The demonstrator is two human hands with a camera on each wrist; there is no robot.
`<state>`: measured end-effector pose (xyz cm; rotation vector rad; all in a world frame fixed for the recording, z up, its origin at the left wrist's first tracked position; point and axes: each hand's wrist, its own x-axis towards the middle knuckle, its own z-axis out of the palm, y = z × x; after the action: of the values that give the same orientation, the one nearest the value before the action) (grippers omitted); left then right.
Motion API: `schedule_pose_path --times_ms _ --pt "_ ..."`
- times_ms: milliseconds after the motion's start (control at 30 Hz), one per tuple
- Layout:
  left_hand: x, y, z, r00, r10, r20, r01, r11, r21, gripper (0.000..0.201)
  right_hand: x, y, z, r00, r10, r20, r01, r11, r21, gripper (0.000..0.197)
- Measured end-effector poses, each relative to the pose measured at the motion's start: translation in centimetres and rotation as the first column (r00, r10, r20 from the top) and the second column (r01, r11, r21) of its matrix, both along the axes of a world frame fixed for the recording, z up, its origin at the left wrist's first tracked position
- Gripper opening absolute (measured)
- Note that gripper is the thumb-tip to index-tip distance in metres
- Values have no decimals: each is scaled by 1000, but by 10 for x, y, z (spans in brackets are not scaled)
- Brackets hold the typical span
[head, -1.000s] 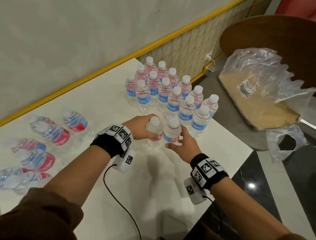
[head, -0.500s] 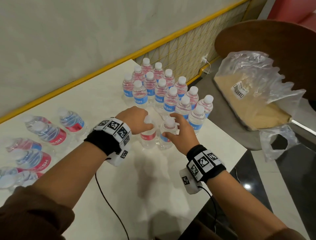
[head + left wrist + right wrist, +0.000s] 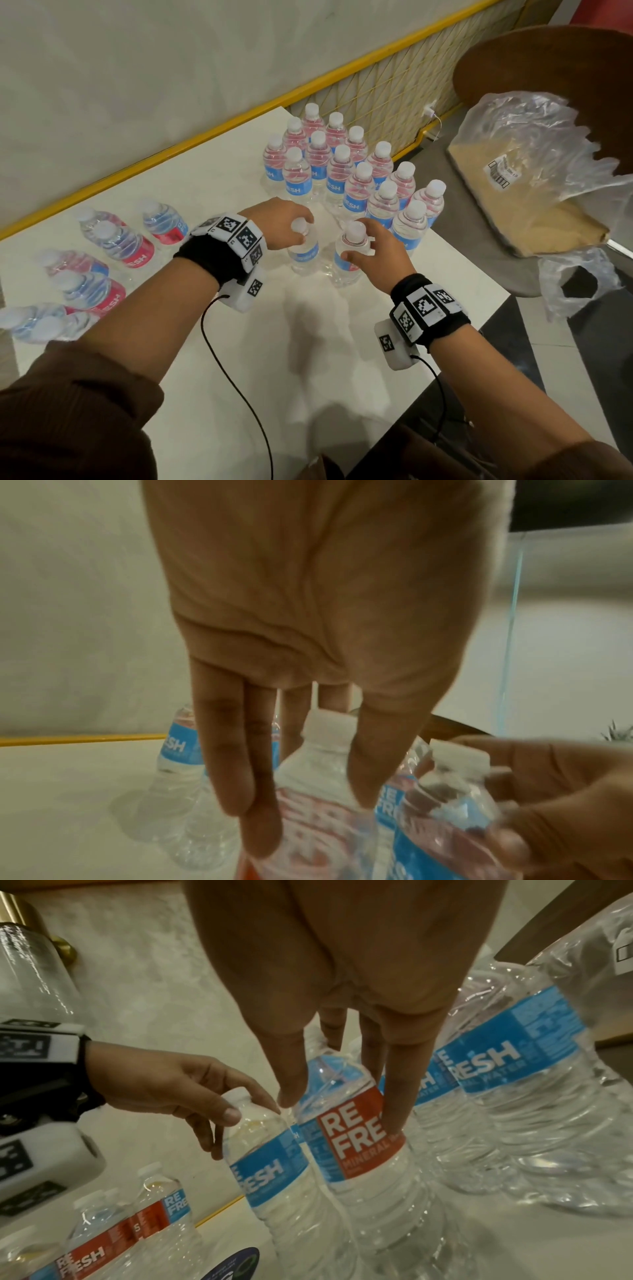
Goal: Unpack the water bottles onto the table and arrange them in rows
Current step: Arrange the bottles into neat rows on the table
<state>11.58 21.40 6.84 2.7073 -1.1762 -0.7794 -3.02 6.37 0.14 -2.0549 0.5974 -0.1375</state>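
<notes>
Two upright water bottles stand on the white table [image 3: 239, 342], just in front of the rows. My left hand [image 3: 291, 222] pinches the left bottle [image 3: 305, 255] at its neck, under the white cap. In the left wrist view, the fingers [image 3: 260, 818] reach down its shoulder. My right hand [image 3: 370, 243] grips the right bottle [image 3: 344, 267]; the right wrist view shows the thumb and fingers on its red and blue label [image 3: 356, 1150]. A small gap separates the two bottles. Several more upright bottles [image 3: 342, 171] stand in rows at the table's far right corner.
Several bottles [image 3: 126, 246] lie on their sides at the table's left. A crumpled plastic wrap with a cardboard tray [image 3: 531, 171] sits on a round brown seat [image 3: 548, 61] to the right. The table's right edge runs close by the rows. Wrist cables [image 3: 233, 377] trail over the table.
Both hands have kept hold of the two bottles. My left hand's grip has moved from the bottle's body up to its neck, and the two bottles now stand slightly apart.
</notes>
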Motion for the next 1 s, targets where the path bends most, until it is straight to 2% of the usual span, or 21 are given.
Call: schedule_pose_path --times_ms 100,233,300,433,600,733,900,1000 --pt "3 1 7 995 -71 -73 70 997 -16 44 0 0 3 1000 9 -14 -9 1000 4 59" --pt "4 3 3 1000 15 26 -14 999 -40 56 0 -2 6 999 36 -24 -36 999 -33 58" --pt "5 4 4 996 60 66 -57 997 -51 51 -1 -4 9 1000 20 9 -20 997 -71 54" --pt "4 4 6 996 85 36 -79 987 -141 37 2 -8 23 998 17 65 -9 993 -118 38" --pt "9 -11 5 993 -12 114 22 996 -86 35 9 -10 36 992 115 -45 -121 979 -164 36" --pt "21 -27 6 991 -28 128 40 995 -94 19 11 -9 40 990 127 -62 -136 976 -168 37" --pt "41 -54 6 988 1 155 18 993 -121 35 10 -7 39 992 112 -65 -121 980 -159 37" --pt "48 -67 6 982 -9 186 33 991 -126 35 10 -7 39 992 111 -68 -121 980 -160 37"
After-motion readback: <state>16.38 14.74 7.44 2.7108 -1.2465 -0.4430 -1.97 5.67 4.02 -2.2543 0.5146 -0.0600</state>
